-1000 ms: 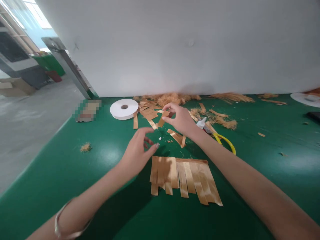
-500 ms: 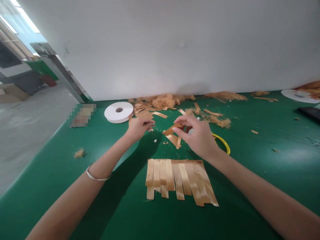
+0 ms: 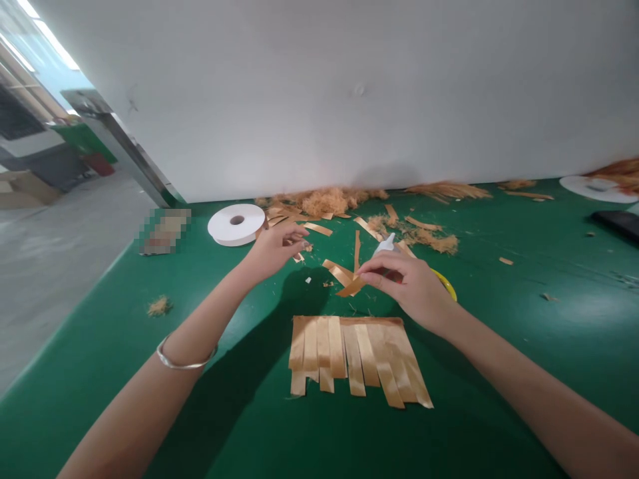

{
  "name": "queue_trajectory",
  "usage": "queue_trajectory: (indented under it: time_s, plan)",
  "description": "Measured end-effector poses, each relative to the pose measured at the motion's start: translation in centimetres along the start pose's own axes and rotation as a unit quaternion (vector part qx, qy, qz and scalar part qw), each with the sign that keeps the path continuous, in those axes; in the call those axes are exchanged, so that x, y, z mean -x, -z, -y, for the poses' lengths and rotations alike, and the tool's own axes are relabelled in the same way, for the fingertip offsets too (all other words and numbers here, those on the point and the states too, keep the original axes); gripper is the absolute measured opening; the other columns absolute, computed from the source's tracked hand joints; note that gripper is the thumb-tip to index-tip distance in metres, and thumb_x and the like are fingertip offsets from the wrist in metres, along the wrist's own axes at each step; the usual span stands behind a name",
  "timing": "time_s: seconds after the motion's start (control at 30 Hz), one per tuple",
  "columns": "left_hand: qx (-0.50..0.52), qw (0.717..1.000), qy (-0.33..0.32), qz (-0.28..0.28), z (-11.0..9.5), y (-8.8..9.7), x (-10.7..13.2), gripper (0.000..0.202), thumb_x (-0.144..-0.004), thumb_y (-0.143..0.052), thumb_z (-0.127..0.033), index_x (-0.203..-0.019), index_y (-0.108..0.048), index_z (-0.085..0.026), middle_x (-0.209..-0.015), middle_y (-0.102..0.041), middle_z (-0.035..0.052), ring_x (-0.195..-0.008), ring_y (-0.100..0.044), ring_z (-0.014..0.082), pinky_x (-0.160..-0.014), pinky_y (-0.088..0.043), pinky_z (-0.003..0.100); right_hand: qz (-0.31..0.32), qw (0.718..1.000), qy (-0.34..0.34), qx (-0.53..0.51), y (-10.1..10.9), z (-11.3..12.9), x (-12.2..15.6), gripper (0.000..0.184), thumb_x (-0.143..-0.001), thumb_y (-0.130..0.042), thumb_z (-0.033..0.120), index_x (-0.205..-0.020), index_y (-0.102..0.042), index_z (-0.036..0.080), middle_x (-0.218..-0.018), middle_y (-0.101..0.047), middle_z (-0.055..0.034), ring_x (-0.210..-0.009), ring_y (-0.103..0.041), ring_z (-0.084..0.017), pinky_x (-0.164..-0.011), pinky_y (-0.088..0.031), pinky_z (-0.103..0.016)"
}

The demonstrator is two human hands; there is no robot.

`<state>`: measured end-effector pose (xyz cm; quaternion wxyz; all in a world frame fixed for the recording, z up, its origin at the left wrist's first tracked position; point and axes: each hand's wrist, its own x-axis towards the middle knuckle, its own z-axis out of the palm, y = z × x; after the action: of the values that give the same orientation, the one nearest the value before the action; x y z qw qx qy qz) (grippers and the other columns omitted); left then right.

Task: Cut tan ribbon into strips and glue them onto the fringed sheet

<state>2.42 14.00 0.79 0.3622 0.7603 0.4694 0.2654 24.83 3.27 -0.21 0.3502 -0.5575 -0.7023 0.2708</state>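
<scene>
My right hand [image 3: 412, 283] pinches a short tan ribbon strip [image 3: 351, 287] between thumb and fingertips, above a few loose strips [image 3: 339, 271] on the green table. Behind that hand a white nozzle tip [image 3: 387, 243] shows; the rest of its body is hidden. My left hand [image 3: 274, 249] hovers over the pile of cut strips beside a white roll [image 3: 236, 223], its fingers bent and thumb apart, with nothing visible in them. Closer to me, a row of overlapping tan ribbon strips [image 3: 357, 352] lies flat, joined along its far edge.
Frizzy tan fibre [image 3: 332, 199] is heaped along the white wall. A yellow ring [image 3: 446, 286] lies partly behind my right hand. Farther right are a white disc [image 3: 596, 189] and a dark object [image 3: 616, 226]. A small fibre tuft [image 3: 160, 306] lies at left.
My right hand has moved slightly right and towards me with the ribbon strip, uncovering the white nozzle. My left hand has shifted slightly, and its fingers have spread from a closer pinch.
</scene>
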Motion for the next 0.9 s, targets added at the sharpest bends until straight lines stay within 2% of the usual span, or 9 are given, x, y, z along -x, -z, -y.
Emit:
queue_trajectory:
  time_s: [0.07, 0.13, 0.27, 0.4, 0.47, 0.57, 0.7, 0.8, 0.9]
  plan:
    - [-0.024, 0.999, -0.032, -0.026, -0.4, -0.1, 0.7, 0.02, -0.076, -0.057, -0.017, -0.095, -0.063, -0.015, -0.09, -0.068, 0.0057, -0.058, -0.058, 0.0085, -0.059, -0.049, 0.024, 0.017, 1.0, -0.019, -0.018, 0.1, 0.2, 0.1, 0.024, -0.084, -0.052, 0.043, -0.086, -0.068, 0.024, -0.083, -0.062, -0.0026, -0.072, -0.055, -0.015, -0.064, -0.042, -0.028]
    - [-0.013, 0.999, -0.044, -0.015, -1.2, -0.4, 2.0, 0.016, -0.079, -0.057, -0.021, -0.093, -0.062, -0.016, -0.091, -0.067, 0.0041, -0.054, -0.055, 0.0071, -0.056, -0.047, 0.023, 0.049, 0.997, -0.038, -0.041, 0.1, 0.4, 0.2, 0.025, -0.084, -0.052, 0.044, -0.088, -0.069, 0.025, -0.084, -0.063, -0.0027, -0.072, -0.056, -0.015, -0.066, -0.042, -0.029]
    - [0.117, 0.984, 0.002, 0.137, -3.1, -2.0, 6.7, 0.023, -0.084, -0.053, -0.037, -0.096, -0.061, -0.019, -0.093, -0.064, 0.0034, -0.057, -0.055, 0.0076, -0.052, -0.043, 0.021, 0.145, 0.983, -0.075, -0.085, 0.1, 0.5, 0.4, 0.027, -0.079, -0.058, 0.045, -0.089, -0.069, 0.023, -0.088, -0.066, -0.0037, -0.076, -0.059, -0.017, -0.066, -0.044, -0.03]
    - [0.224, 0.93, 0.09, 0.276, -3.8, -4.3, 11.3, 0.027, -0.084, -0.053, -0.039, -0.094, -0.065, -0.017, -0.079, -0.062, 0.002, -0.058, -0.052, 0.0085, -0.052, -0.043, 0.02, 0.212, 0.964, -0.104, -0.119, -0.1, 0.0, 0.6, 0.03, -0.073, -0.064, 0.045, -0.089, -0.068, 0.02, -0.086, -0.066, -0.0041, -0.077, -0.059, -0.016, -0.069, -0.045, -0.029]
    - [0.252, 0.913, 0.117, 0.299, -3.6, -5.3, 12.8, 0.029, -0.084, -0.052, -0.039, -0.098, -0.065, -0.017, -0.081, -0.062, 0.0028, -0.058, -0.05, 0.0078, -0.053, -0.045, 0.02, 0.227, 0.961, -0.112, -0.108, -0.3, -0.2, 0.8, 0.027, -0.074, -0.064, 0.043, -0.086, -0.068, 0.02, -0.083, -0.067, -0.0034, -0.077, -0.059, -0.016, -0.069, -0.044, -0.028]
    - [0.176, 0.933, 0.089, 0.301, -3.3, -6.2, 14.0, 0.03, -0.086, -0.049, -0.038, -0.101, -0.065, -0.018, -0.078, -0.064, 0.003, -0.056, -0.048, 0.008, -0.051, -0.042, 0.02, 0.245, 0.96, -0.117, -0.075, -0.6, -0.4, 0.8, 0.022, -0.075, -0.062, 0.04, -0.082, -0.069, 0.02, -0.077, -0.066, -0.0025, -0.073, -0.058, -0.015, -0.065, -0.042, -0.027]
    - [0.025, 0.966, -0.072, 0.246, -3.1, -6.4, 14.5, 0.023, -0.087, -0.045, -0.026, -0.091, -0.066, -0.018, -0.075, -0.066, 0.0028, -0.062, -0.054, 0.0109, -0.059, -0.043, 0.023, 0.254, 0.962, -0.094, -0.02, -1.4, -0.9, 0.5, 0.02, -0.076, -0.061, 0.037, -0.076, -0.07, 0.019, -0.074, -0.064, -0.0028, -0.064, -0.053, -0.013, -0.058, -0.037, -0.026]
    - [-0.084, 0.962, -0.189, 0.177, -2.7, -6.3, 14.3, 0.021, -0.086, -0.043, -0.019, -0.089, -0.063, -0.017, -0.08, -0.065, 0.0045, -0.073, -0.056, 0.0153, -0.066, -0.045, 0.028, 0.272, 0.96, -0.069, -0.007, -1.8, -1.2, 0.1, 0.014, -0.076, -0.06, 0.03, -0.074, -0.07, 0.019, -0.081, -0.065, -0.0035, -0.071, -0.055, -0.014, -0.063, -0.039, -0.026]
    - [-0.165, 0.948, -0.236, 0.135, -2.1, -6.3, 14.0, 0.02, -0.085, -0.043, -0.017, -0.095, -0.06, -0.016, -0.088, -0.063, 0.0067, -0.082, -0.054, 0.0193, -0.07, -0.046, 0.033, 0.308, 0.95, -0.057, -0.001, -1.8, -1.2, -0.6, 0.013, -0.077, -0.058, 0.023, -0.073, -0.069, 0.019, -0.081, -0.066, -0.0031, -0.079, -0.058, -0.016, -0.071, -0.041, -0.027]
